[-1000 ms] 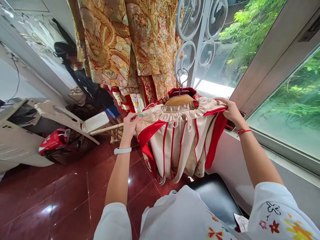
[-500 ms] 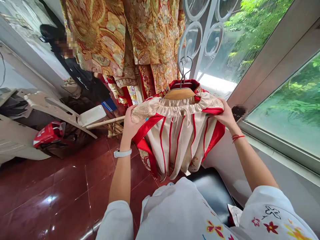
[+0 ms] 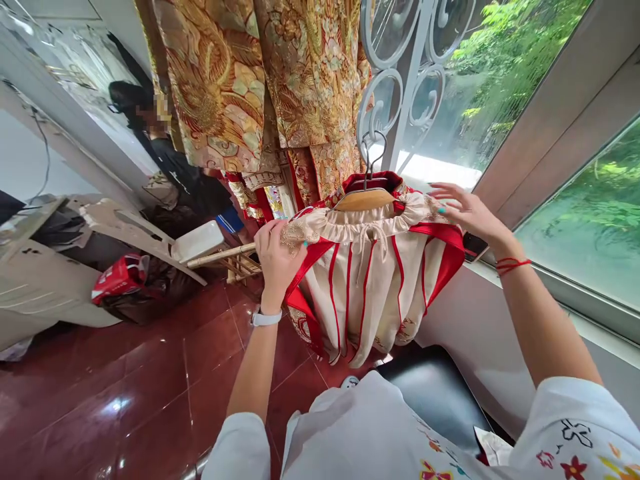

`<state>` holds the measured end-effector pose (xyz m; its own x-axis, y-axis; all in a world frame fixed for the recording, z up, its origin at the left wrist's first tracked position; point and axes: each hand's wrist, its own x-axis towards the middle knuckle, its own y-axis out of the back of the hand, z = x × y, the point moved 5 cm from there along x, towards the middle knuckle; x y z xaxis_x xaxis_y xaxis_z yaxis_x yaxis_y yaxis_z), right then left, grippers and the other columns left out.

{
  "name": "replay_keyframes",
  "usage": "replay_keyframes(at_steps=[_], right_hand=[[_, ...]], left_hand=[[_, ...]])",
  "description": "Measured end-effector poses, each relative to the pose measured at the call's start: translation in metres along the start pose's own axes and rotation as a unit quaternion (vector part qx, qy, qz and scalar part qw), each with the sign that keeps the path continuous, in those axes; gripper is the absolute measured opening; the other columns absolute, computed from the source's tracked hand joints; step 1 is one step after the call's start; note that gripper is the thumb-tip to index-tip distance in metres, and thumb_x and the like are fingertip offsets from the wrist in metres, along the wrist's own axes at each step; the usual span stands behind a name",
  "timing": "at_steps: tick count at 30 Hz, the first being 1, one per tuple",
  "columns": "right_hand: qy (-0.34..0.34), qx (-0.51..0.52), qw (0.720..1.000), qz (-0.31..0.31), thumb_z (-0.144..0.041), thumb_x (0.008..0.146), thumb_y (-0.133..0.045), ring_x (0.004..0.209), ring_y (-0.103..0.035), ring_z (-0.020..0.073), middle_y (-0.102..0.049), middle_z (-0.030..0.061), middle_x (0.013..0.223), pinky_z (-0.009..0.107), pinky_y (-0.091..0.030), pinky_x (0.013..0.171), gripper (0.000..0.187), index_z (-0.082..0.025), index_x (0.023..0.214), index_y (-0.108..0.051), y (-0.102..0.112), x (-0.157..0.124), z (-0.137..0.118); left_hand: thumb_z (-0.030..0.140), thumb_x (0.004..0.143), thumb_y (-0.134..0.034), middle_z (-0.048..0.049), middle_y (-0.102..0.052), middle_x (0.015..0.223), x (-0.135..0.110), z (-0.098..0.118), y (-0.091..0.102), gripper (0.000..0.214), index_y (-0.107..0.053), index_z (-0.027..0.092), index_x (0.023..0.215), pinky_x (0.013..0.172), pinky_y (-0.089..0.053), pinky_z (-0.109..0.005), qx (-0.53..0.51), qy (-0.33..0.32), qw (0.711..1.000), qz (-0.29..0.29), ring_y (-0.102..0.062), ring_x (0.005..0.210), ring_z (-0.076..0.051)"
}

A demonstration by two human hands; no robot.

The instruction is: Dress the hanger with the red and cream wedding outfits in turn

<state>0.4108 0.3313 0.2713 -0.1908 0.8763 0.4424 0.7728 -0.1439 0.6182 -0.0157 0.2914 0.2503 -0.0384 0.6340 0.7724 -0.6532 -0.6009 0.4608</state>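
Note:
A cream skirt with red trim, a gathered waistband and a drawstring bow hangs in front of me. It lies over a red-collared garment on a wooden hanger, whose metal hook rises to the white scrolled grille. My left hand is closed on the left end of the waistband, thumb on the near side. At the right end, my right hand has its fingers stretched out and apart, the thumb close to the cloth. Whether that thumb touches it, I cannot tell.
Gold embroidered garments hang behind. The window frame and sill stand at right, with a phone on the sill. Below is a black seat. At left are a white chair, a red bag and a person.
My right hand has let go of the right end of the waistband and spread its fingers, moving outward. My left hand keeps its hold. The view has shifted slightly.

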Motion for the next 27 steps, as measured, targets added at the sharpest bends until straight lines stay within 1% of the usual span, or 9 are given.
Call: replay_keyframes(at_steps=[3, 5, 8, 11, 15, 18, 21, 25, 27], right_hand=[[0.037, -0.055, 0.994, 0.087, -0.047, 0.080, -0.074, 0.109, -0.066, 0.0314, -0.072, 0.0093, 0.115, 0.050, -0.053, 0.097, 0.041, -0.025, 0.115, -0.068, -0.016, 0.010, -0.024], [0.036, -0.051, 0.987, 0.151, -0.042, 0.081, -0.072, 0.099, -0.067, 0.0293, -0.073, 0.0084, 0.102, 0.048, -0.055, 0.091, 0.028, -0.023, 0.101, -0.069, -0.027, 0.015, -0.027], [0.028, -0.018, 0.976, 0.217, -0.039, 0.083, -0.067, 0.092, -0.067, 0.0261, -0.071, 0.0058, 0.090, 0.044, -0.055, 0.086, 0.016, -0.024, 0.086, -0.065, -0.036, 0.018, -0.020], [0.021, 0.031, 0.966, 0.255, -0.044, 0.083, -0.067, 0.087, -0.067, 0.0240, -0.070, 0.0038, 0.086, 0.041, -0.055, 0.084, 0.019, -0.025, 0.080, -0.061, -0.038, 0.021, -0.017], [0.007, 0.070, 0.968, 0.242, -0.052, 0.084, -0.066, 0.079, -0.064, 0.0212, -0.067, 0.0021, 0.080, 0.036, -0.054, 0.076, 0.028, -0.025, 0.080, -0.059, -0.042, 0.027, -0.022], [-0.002, 0.056, 0.977, 0.205, -0.054, 0.089, -0.060, 0.077, -0.062, 0.0207, -0.067, 0.0027, 0.081, 0.034, -0.051, 0.073, 0.030, -0.024, 0.084, -0.060, -0.047, 0.026, -0.027], [0.012, -0.015, 0.986, 0.163, -0.056, 0.092, -0.056, 0.091, -0.063, 0.0249, -0.069, 0.0060, 0.099, 0.038, -0.051, 0.083, 0.035, -0.024, 0.104, -0.063, -0.049, 0.016, -0.031], [0.046, -0.124, 0.982, 0.132, -0.057, 0.083, -0.067, 0.110, -0.059, 0.0338, -0.064, 0.0117, 0.123, 0.049, -0.046, 0.098, 0.056, -0.023, 0.127, -0.058, -0.052, 0.006, -0.035], [0.035, -0.141, 0.979, 0.140, -0.054, 0.087, -0.064, 0.111, -0.058, 0.0344, -0.064, 0.0121, 0.122, 0.050, -0.045, 0.099, 0.052, -0.023, 0.128, -0.057, -0.054, 0.007, -0.037]], left_hand=[[0.031, 0.092, -0.059, -0.0103, -0.063, 0.129, 0.022, 0.020, -0.015, 0.036, -0.063, 0.022, 0.127, 0.112, -0.040, -0.044, -0.041, -0.039, 0.994, -0.096, -0.055, 0.124, -0.027], [0.029, 0.096, -0.053, -0.0094, -0.067, 0.121, 0.035, 0.023, -0.028, 0.029, -0.067, 0.021, 0.120, 0.108, -0.042, -0.041, -0.072, -0.024, 0.990, -0.116, -0.058, 0.117, -0.025], [0.029, 0.096, -0.054, -0.0070, -0.070, 0.102, 0.046, 0.020, -0.041, 0.021, -0.072, 0.021, 0.101, 0.101, -0.046, -0.039, -0.114, 0.027, 0.991, -0.067, -0.063, 0.103, -0.023], [0.028, 0.097, -0.053, -0.0054, -0.070, 0.095, 0.044, 0.021, -0.045, 0.022, -0.073, 0.021, 0.093, 0.096, -0.046, -0.037, -0.120, 0.049, 0.991, 0.010, -0.063, 0.096, -0.021], [0.031, 0.098, -0.052, -0.0060, -0.070, 0.094, 0.034, 0.026, -0.046, 0.024, -0.074, 0.022, 0.096, 0.096, -0.045, -0.037, -0.079, 0.045, 0.993, 0.069, -0.062, 0.095, -0.022], [0.034, 0.100, -0.049, -0.0088, -0.070, 0.100, 0.027, 0.028, -0.051, 0.028, -0.073, 0.023, 0.103, 0.100, -0.044, -0.041, -0.067, 0.047, 0.995, 0.061, -0.062, 0.103, -0.025], [0.038, 0.097, -0.052, -0.0134, -0.065, 0.124, 0.015, 0.037, -0.059, 0.032, -0.068, 0.022, 0.120, 0.112, -0.036, -0.050, -0.068, 0.038, 0.996, 0.040, -0.052, 0.126, -0.032], [0.037, 0.086, -0.069, -0.0104, -0.056, 0.142, -0.005, 0.066, -0.090, 0.045, -0.064, 0.028, 0.129, 0.123, -0.018, -0.059, -0.076, -0.036, 0.993, -0.086, -0.040, 0.141, -0.034], [0.033, 0.085, -0.071, -0.0091, -0.057, 0.142, -0.009, 0.075, -0.107, 0.046, -0.064, 0.031, 0.130, 0.125, -0.014, -0.061, -0.073, -0.064, 0.984, -0.148, -0.044, 0.139, -0.033]])
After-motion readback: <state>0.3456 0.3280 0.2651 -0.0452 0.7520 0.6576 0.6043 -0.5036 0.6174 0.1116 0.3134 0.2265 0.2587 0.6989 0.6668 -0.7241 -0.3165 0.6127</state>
